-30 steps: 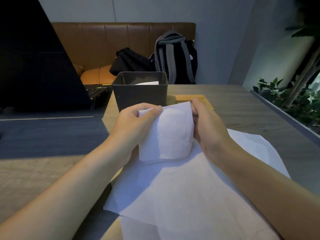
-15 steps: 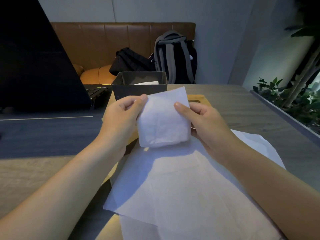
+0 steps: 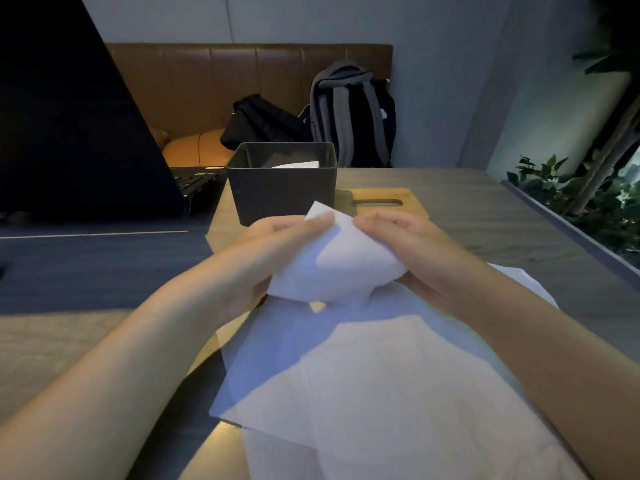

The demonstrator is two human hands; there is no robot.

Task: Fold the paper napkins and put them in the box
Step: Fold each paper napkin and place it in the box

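Both the left hand (image 3: 277, 251) and right hand (image 3: 408, 251) pinch the folded napkin (image 3: 332, 265) between them, near the box (image 3: 284, 192).

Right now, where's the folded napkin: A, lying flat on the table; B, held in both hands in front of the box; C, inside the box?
B: both the left hand and right hand hold the napkin up, short of the box.

Two hands, left hand (image 3: 277, 247) and right hand (image 3: 412, 251), one folded napkin (image 3: 332, 265), one dark box (image 3: 282, 181), one wooden board (image 3: 381, 199), two bags, black bag (image 3: 256, 123), grey backpack (image 3: 349, 112)
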